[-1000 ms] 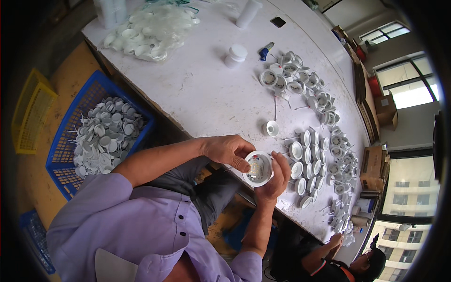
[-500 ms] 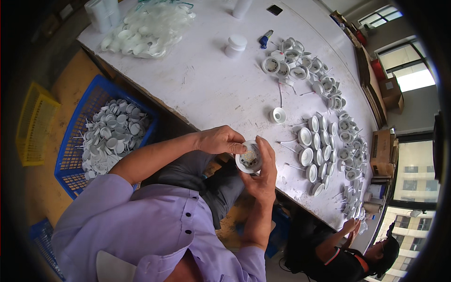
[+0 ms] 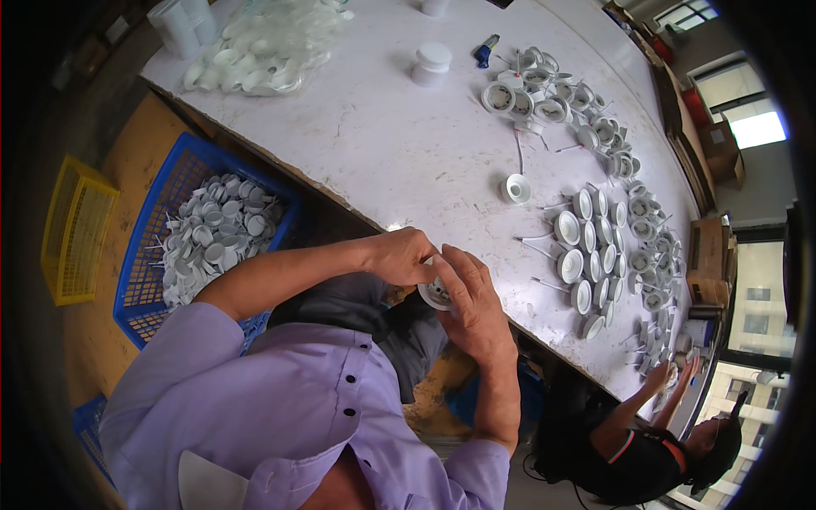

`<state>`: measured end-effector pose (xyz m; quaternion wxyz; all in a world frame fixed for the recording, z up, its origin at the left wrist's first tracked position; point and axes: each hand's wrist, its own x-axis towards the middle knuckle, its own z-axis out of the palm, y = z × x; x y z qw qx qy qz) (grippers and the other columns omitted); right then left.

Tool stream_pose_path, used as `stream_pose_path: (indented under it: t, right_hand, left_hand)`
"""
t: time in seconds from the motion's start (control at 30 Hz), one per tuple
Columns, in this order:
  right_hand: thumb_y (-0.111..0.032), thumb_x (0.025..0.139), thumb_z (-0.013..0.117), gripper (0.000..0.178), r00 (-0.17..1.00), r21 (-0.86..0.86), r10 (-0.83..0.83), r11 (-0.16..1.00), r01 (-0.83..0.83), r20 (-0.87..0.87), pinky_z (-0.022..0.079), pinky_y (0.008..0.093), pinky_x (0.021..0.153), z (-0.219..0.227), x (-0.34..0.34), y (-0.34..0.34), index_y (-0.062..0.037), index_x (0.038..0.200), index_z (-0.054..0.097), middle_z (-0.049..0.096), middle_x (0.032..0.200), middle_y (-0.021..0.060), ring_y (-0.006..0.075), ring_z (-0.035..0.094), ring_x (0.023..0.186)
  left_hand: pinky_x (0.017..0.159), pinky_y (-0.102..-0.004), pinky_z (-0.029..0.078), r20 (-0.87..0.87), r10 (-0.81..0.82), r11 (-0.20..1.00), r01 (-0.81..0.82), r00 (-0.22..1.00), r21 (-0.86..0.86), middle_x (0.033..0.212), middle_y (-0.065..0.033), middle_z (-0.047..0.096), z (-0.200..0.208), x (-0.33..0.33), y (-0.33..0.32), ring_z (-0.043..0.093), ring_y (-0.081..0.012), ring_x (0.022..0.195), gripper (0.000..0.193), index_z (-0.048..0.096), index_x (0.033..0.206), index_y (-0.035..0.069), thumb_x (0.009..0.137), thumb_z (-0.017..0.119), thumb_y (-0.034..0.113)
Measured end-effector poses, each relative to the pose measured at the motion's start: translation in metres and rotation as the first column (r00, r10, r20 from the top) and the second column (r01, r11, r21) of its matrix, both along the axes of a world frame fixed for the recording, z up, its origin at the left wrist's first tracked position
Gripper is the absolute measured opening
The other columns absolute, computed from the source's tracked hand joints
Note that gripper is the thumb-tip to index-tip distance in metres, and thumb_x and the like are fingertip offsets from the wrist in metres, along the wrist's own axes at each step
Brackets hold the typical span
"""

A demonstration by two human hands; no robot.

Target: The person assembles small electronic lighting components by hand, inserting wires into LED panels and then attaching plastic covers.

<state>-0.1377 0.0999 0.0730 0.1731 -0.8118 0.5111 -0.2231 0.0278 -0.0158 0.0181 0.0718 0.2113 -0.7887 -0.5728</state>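
A small round white lamp housing (image 3: pixel 434 297) is held over my lap, just off the table edge. My right hand (image 3: pixel 478 313) wraps around it, its fingers reaching over the open face and hiding most of the inside. At the far rim, the curled fingers of my left hand (image 3: pixel 401 257) press together against the housing. Dark specks show in the part of the face left uncovered. On the table, beyond my hands, a single white lamp housing (image 3: pixel 515 189) lies with its wire stretched away from me.
Rows of white housings (image 3: pixel 569 228) with wires stand right of my hands, with heaped ones (image 3: pixel 535 93) behind. A blue basket (image 3: pixel 138 293) of white discs sits left, beside a yellow basket (image 3: pixel 78 229). White tubs (image 3: pixel 432 64), a knife (image 3: pixel 485 51) and a bag (image 3: pixel 263 47) lie farther back. A co-worker (image 3: pixel 633 450) sits right.
My right fingers have closed over the housing's face, which was open to view before. My left thumb no longer shows inside it. The view has shifted slightly, and the co-worker's hands have moved apart.
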Motion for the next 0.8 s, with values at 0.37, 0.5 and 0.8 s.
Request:
stream_pose_path:
  t: [0.37,0.5,0.8]
  right_hand:
    - [0.008,0.063,0.064,0.080,0.997,0.052,0.005,0.999,-0.002,-0.071,0.047,0.0403,0.095,0.004,0.001,0.005,-0.0173,0.136,0.042,0.045,0.132,0.0116,0.0337,0.048,0.116]
    - [0.008,0.060,0.065,0.080,0.998,0.049,0.022,0.999,-0.020,-0.051,0.047,0.0402,0.095,-0.002,0.001,0.007,-0.0163,0.134,0.044,0.045,0.132,0.0111,0.0335,0.047,0.117]
    - [0.007,0.057,0.068,0.082,0.998,0.059,0.057,0.997,-0.055,-0.033,0.047,0.0399,0.095,-0.004,-0.005,0.009,-0.0134,0.133,0.044,0.046,0.131,0.0113,0.0334,0.048,0.116]
  left_hand:
    - [0.053,-0.0374,0.048,0.009,0.010,0.994,-0.009,1.000,-0.106,0.058,-0.0231,0.058,-0.002,-0.001,0.006,0.062,-0.0306,0.055,0.035,0.062,0.071,-0.006,0.077,0.059,0.029]
    - [0.054,-0.0355,0.048,0.121,-0.051,0.994,0.062,0.991,-0.094,0.066,-0.0231,0.061,0.000,-0.005,0.008,0.063,-0.0316,0.060,0.023,0.062,0.076,-0.005,0.072,0.065,0.018]
    - [0.058,-0.0359,0.051,0.134,-0.088,0.992,0.099,0.987,-0.080,0.073,-0.0225,0.063,-0.009,-0.007,0.014,0.064,-0.0351,0.066,0.023,0.064,0.082,-0.003,0.072,0.066,0.017]
